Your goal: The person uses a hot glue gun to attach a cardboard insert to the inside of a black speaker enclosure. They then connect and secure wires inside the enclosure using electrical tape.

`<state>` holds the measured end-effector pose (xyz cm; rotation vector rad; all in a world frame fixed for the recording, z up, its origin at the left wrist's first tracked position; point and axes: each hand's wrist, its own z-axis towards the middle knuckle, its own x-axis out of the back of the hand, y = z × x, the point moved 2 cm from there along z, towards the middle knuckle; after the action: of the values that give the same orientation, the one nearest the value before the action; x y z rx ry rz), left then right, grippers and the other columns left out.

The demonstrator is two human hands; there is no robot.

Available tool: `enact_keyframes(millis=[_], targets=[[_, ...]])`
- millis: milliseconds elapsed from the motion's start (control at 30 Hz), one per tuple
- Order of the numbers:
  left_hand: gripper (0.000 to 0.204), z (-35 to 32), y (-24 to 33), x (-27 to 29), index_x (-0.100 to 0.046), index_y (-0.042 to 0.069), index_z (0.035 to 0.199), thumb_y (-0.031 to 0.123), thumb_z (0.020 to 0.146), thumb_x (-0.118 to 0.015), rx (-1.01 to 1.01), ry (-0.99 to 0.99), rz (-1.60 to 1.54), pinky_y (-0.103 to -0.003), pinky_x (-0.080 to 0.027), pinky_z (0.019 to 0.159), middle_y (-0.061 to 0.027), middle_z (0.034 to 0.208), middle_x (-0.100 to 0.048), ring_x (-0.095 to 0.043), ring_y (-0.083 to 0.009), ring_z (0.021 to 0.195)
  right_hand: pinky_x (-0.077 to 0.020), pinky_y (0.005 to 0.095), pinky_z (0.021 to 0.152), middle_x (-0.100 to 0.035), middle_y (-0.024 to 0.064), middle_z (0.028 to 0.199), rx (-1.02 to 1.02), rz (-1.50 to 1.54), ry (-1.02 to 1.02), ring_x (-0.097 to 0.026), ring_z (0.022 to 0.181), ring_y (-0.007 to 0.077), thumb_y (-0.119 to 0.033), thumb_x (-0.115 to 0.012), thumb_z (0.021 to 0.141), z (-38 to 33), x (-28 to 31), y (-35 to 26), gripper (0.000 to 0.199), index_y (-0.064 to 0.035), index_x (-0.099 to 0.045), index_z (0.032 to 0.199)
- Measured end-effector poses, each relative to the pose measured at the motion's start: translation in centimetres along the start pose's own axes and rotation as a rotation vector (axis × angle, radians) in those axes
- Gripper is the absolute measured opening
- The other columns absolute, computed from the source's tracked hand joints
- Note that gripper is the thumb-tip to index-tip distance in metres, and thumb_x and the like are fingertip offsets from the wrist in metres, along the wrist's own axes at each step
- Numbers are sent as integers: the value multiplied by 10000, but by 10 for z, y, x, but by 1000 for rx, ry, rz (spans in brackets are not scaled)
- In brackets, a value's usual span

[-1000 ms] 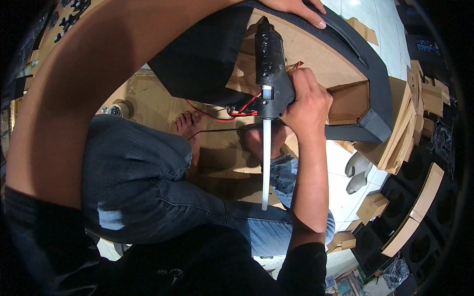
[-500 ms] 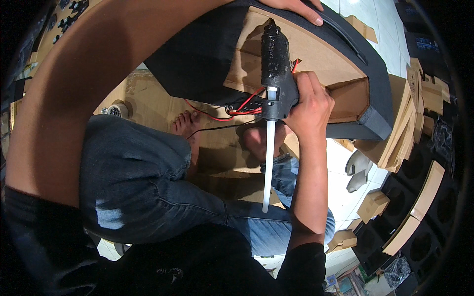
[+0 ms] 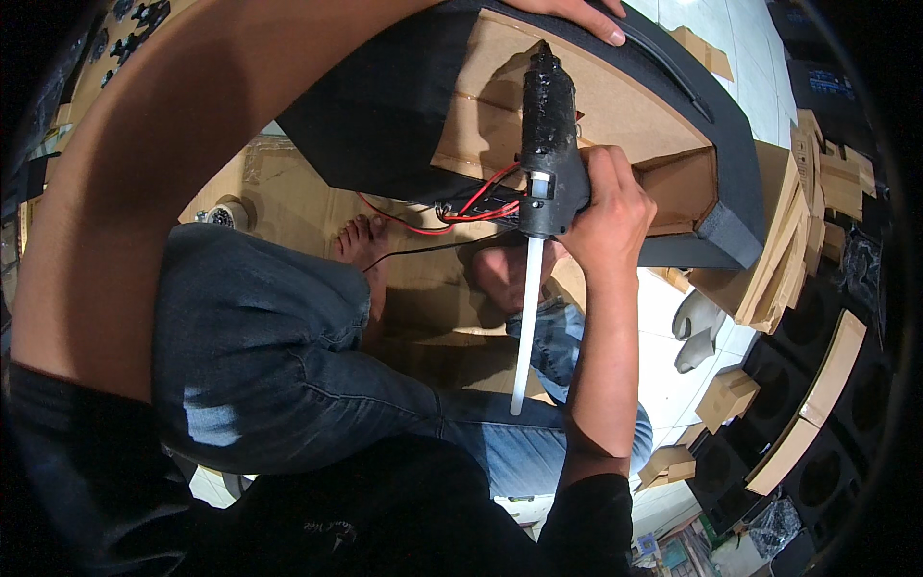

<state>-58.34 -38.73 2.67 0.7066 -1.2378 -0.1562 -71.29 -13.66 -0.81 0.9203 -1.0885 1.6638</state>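
Observation:
My right hand (image 3: 615, 207) is closed around a black glue gun (image 3: 550, 125), whose nozzle points to the top of the view. A long white glue stick (image 3: 527, 327) sticks out of its back end. The gun is over the open recess of a black-covered box (image 3: 375, 120) with bare brown wood inside. On the box's far edge, beside a black strap handle (image 3: 673, 77), lies my left hand (image 3: 582, 14) with its fingers stretched out; part of it is beyond the frame. Red and black wires (image 3: 466, 212) come from the box's near side, behind the gun.
Brown cardboard (image 3: 288, 183) covers the floor under my bare feet. A roll of tape (image 3: 229, 213) is on the left. To the right are cardboard pieces (image 3: 769, 250), grey slippers (image 3: 697, 332) and several black boxes with round holes (image 3: 817, 471).
My right hand and the glue gun have shifted slightly right, and the nozzle has swung to the right. My left hand has barely moved on the box edge.

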Motion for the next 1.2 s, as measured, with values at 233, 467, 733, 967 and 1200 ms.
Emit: enact_keyframes(millis=[233, 467, 733, 967, 1200], targets=[[745, -1, -3, 0, -672, -1, 1317, 611, 894, -693, -18, 12, 14, -431, -448, 1115, -266, 1374, -628, -590, -404, 1299, -541, 412, 666, -640, 88, 957, 5, 35, 37, -684, 751, 313, -187, -779, 650, -4, 5, -2, 374, -88, -655, 989], [748, 5, -2, -1, -683, 4, 1304, 624, 887, -696, -16, 0, 12, -429, -450, 1112, -265, 1358, -638, -593, -410, 1290, -539, 438, 839, -677, 183, 1139, 87, 164, 281, -673, 983, 385, -281, -816, 679, -21, 27, -11, 518, -6, -670, 1093], [750, -3, -3, 1, -677, 16, 1319, 626, 883, -700, 2, 3, 27, -428, -444, 1120, -251, 1376, -632, -587, -405, 1298, -508, 467, 938, -681, 173, 1225, 87, -4, 43, -654, 1058, 394, -251, -789, 717, -13, 62, -3, 497, -15, -676, 1139], [746, 2, -2, 0, -675, 15, 1320, 623, 888, -695, -6, -1, 11, -425, -438, 1127, -249, 1386, -625, -582, -400, 1306, -553, 447, 688, -644, 87, 1020, -7, -11, -106, -704, 816, 340, -224, -770, 675, -11, 30, 1, 416, -102, -645, 1052], [750, 1, -1, 1, -675, 13, 1318, 625, 887, -693, 8, -1, 16, -427, -442, 1123, -254, 1377, -630, -586, -406, 1299, -542, 472, 657, -632, 93, 984, -30, -16, -133, -697, 757, 356, -222, -783, 656, 0, 19, -2, 427, -116, -639, 1044]])
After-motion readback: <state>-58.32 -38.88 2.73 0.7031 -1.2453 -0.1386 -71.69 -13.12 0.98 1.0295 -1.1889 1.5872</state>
